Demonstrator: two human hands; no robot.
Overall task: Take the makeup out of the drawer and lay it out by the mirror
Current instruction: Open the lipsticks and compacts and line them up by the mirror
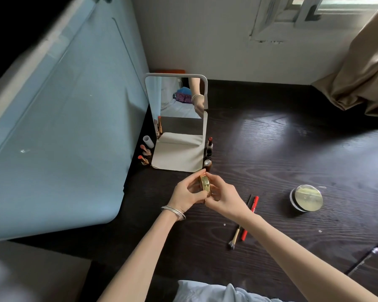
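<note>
A white standing mirror rests on a dark wood desk. Just in front of its base, my left hand and my right hand together hold a small gold compact on its edge. Two open lipsticks and a white cap lie left of the mirror base. Right of the base stand an open lipstick and a small brown bottle. A red pencil, a makeup brush and a round mirrored jar lie to the right.
A pale blue cabinet fills the left side, close to the mirror. A beige curtain hangs over the desk's far right corner. A thin dark wand lies near the right front edge. No drawer is in view.
</note>
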